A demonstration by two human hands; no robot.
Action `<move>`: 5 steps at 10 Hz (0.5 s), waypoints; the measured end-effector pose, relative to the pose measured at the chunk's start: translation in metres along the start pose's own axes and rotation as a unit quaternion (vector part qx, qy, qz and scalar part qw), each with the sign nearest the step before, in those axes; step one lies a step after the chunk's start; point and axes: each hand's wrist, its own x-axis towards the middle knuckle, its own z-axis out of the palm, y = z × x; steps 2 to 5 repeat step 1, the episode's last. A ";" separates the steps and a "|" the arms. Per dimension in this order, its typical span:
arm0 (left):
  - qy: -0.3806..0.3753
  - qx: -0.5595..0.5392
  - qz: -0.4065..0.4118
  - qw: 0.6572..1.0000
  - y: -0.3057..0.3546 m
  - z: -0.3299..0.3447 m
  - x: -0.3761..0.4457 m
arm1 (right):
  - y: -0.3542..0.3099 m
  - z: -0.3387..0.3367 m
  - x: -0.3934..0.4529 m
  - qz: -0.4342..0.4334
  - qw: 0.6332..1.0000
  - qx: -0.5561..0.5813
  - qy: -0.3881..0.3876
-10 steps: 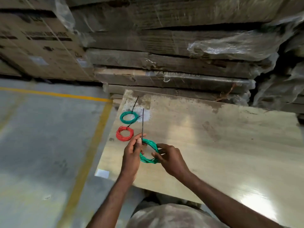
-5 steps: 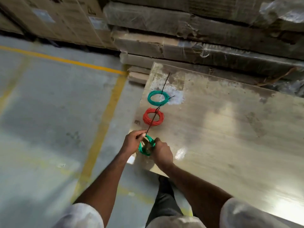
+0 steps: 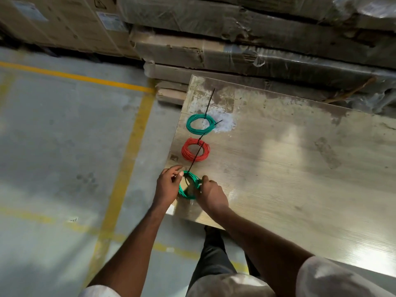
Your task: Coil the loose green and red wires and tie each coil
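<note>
- Three round coils of thin plastic-coated wire on the pale wooden board (image 3: 289, 168): two green, one red.
- The near green wire coil (image 3: 189, 186) is at the board's near corner; left hand (image 3: 166, 187) and right hand (image 3: 212, 195) pinch it, fingers curled.
- The red wire coil (image 3: 195, 152) and the far green wire coil (image 3: 200, 124) lie beyond, each with a thin black tie.

Pale scuffed wooden board (image 3: 300, 172) lying across right of frame. Grey concrete floor (image 3: 53, 146) with yellow painted lines (image 3: 128, 151) filling left. Stacked plastic-wrapped cardboard cartons (image 3: 235, 39) sitting along top edge.

head-worn view, looking steeply down, close
</note>
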 end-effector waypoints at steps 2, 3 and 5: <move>0.033 0.015 -0.005 0.999 0.004 0.000 -0.001 | 0.009 -0.007 -0.001 0.010 1.000 0.005 0.002; 0.033 0.015 -0.005 0.999 0.004 0.000 -0.001 | 0.009 -0.007 -0.001 0.010 1.000 0.005 0.002; 0.033 0.015 -0.005 0.999 0.004 0.000 -0.001 | 0.009 -0.007 -0.001 0.010 1.000 0.005 0.002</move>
